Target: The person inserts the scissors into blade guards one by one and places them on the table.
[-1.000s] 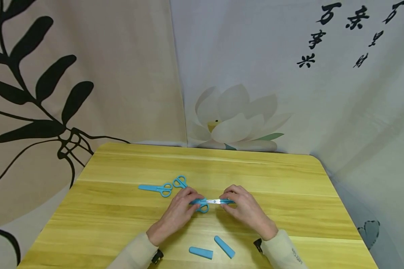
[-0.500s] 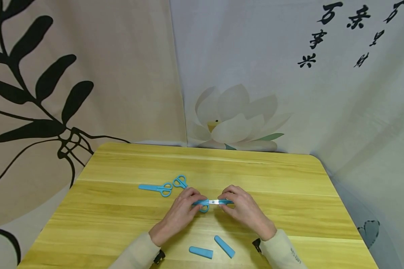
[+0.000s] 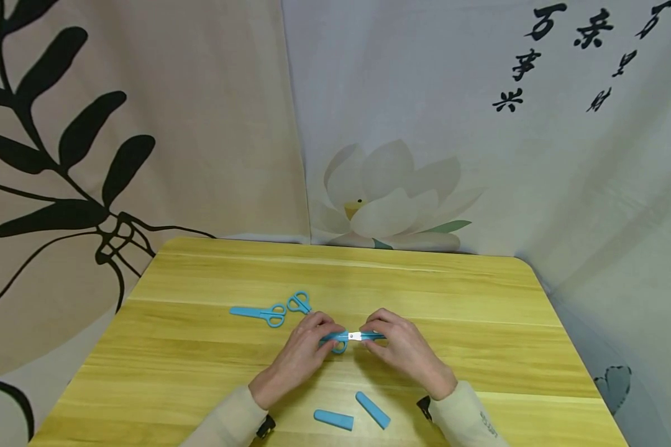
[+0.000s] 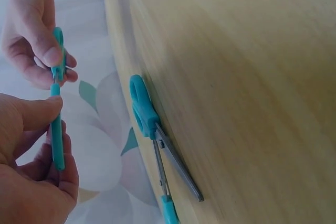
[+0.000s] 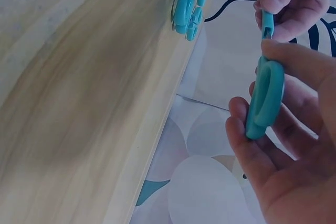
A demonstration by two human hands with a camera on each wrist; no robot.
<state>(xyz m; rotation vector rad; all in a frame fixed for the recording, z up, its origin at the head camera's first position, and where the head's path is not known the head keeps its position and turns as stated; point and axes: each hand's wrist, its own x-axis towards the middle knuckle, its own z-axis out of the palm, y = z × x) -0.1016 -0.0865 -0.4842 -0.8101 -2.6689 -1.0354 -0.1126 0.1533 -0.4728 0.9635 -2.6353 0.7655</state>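
My left hand pinches a blue blade cover between thumb and fingers. My right hand holds a pair of scissors by its blue handle. Their blades point left into the cover, and a short stretch of metal shows between the two hands. Below the left fingers, the blue handle loop of another pair of scissors shows. Beyond the left hand lie uncovered scissors, their blades hidden by that hand in the head view.
Farther left lies a pair of scissors in a blue cover. Two loose blue covers, one flat across and one slanted, lie near the front of the wooden table. Printed curtains hang behind.
My hands have come slightly closer together, the left shifting right and the right shifting left. Less of the metal blade shows between them.
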